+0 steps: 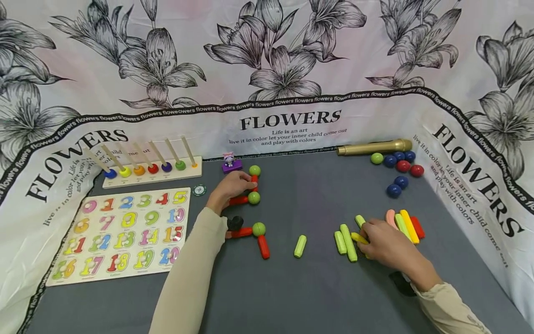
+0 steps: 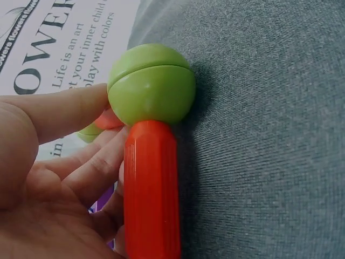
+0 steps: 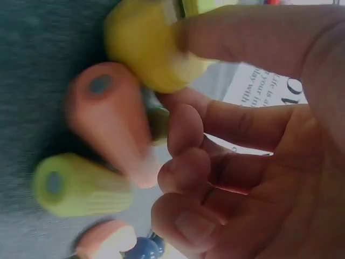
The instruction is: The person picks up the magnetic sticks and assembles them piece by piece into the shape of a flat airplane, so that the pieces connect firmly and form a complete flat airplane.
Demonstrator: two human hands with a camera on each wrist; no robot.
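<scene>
My left hand (image 1: 231,186) pinches a red magnetic stick (image 1: 254,182) between two green balls, the far one (image 1: 254,170) and the near one (image 1: 254,198). In the left wrist view the thumb reaches past the near ball (image 2: 152,86), and another red stick (image 2: 152,189) extends from it. My right hand (image 1: 388,248) holds a yellow stick (image 3: 145,43) between thumb and index finger, blurred in the right wrist view. Close to that hand are a pink stick (image 3: 110,116) and a green stick (image 3: 81,186), both with metal-dotted ends.
Green sticks (image 1: 348,243) lie left of my right hand; a lone one (image 1: 300,246) lies mid-table. Another green ball (image 1: 259,229) joins red sticks. Blue balls (image 1: 394,190) and a gold microphone-shaped object (image 1: 374,147) are at back right. A number board (image 1: 125,278) and peg stand (image 1: 183,175) occupy the left.
</scene>
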